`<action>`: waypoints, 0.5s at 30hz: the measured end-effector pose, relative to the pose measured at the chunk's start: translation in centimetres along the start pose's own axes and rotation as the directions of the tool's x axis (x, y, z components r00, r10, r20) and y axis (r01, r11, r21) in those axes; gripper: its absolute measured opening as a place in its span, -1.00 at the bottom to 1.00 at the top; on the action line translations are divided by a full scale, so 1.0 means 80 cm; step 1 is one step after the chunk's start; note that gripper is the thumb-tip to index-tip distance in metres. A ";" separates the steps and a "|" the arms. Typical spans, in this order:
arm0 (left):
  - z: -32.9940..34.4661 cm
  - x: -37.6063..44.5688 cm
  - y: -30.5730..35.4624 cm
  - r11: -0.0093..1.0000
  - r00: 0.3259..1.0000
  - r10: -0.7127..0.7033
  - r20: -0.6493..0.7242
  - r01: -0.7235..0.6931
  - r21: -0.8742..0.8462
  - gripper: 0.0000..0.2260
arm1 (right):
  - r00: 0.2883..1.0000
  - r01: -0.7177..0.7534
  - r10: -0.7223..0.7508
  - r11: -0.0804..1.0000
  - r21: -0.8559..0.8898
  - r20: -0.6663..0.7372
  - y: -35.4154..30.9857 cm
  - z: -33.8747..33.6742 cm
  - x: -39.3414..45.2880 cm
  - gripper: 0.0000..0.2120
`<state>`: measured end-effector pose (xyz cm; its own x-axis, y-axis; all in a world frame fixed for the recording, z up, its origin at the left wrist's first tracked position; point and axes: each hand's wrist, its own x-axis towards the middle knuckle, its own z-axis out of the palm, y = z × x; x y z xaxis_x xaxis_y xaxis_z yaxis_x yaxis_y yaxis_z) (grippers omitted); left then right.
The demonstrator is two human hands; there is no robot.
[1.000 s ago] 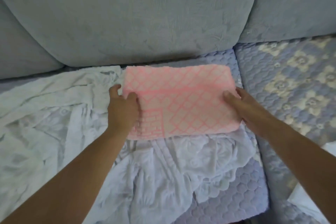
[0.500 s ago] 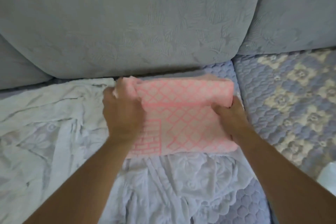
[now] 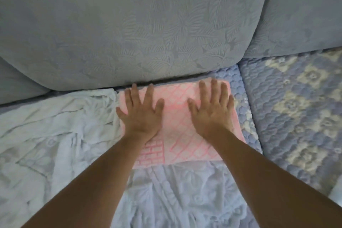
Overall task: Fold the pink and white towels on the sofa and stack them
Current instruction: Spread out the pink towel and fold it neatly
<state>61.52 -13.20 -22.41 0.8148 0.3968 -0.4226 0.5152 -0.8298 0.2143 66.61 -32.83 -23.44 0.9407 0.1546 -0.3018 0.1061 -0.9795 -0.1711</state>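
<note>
Lower frame, nearest: two bare forearms reach in from the bottom corners, over a rumpled white towel spread across the sofa seat, left and bottom centre. It's unfolded and not yet dealt with.

Centre frame: the pink towel, lattice pattern w/ a brick-like patch at its lower left, lies as a folded rectangle partly on top of the white one, its far edge close to the back cushion.

Change: half a sec ago both hands gripped the pink towel's side edges, fingers curled round them; now they've let go and lie flat on top. I read that as the pink fold being done and pressed smooth, so roughly half the job remains: white towel to fold, then stack.

Hands: left hand sits palm-down on the towel's left part, fingers straight and spread, holding nothing. Right hand does the same on the right part. They're apart, w/ a strip of pink between the thumbs.

Upper frame, farthest: grey-blue back cushion; patterned quilted cover at right.
</note>
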 end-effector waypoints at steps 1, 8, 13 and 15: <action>-0.002 0.005 -0.001 0.999 1.000 -0.003 0.001 0.003 -0.044 -0.46 | 1.000 0.009 -0.008 1.000 0.028 -0.008 -0.001 -0.005 -0.003 -0.34; -0.025 -0.032 -0.039 0.807 0.963 -0.207 -0.171 0.069 -0.587 -0.32 | 0.922 -0.382 0.305 0.813 0.440 0.238 0.041 -0.020 -0.030 -0.16; -0.034 -0.025 -0.053 0.672 0.925 -0.335 0.179 0.367 -0.643 -0.23 | 0.851 -0.518 0.367 0.699 0.493 0.375 0.054 -0.020 -0.003 0.00; -0.049 -0.019 -0.047 0.553 0.896 -0.305 0.324 0.443 -0.705 -0.37 | 0.844 -0.533 0.369 0.668 0.519 0.390 0.060 -0.018 0.003 0.05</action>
<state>59.42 -9.12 -19.11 0.4864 0.4818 -0.7289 0.8338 -0.0066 0.5521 67.81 -37.72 -22.95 0.7070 -0.1807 -0.6837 -0.5973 -0.6702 -0.4405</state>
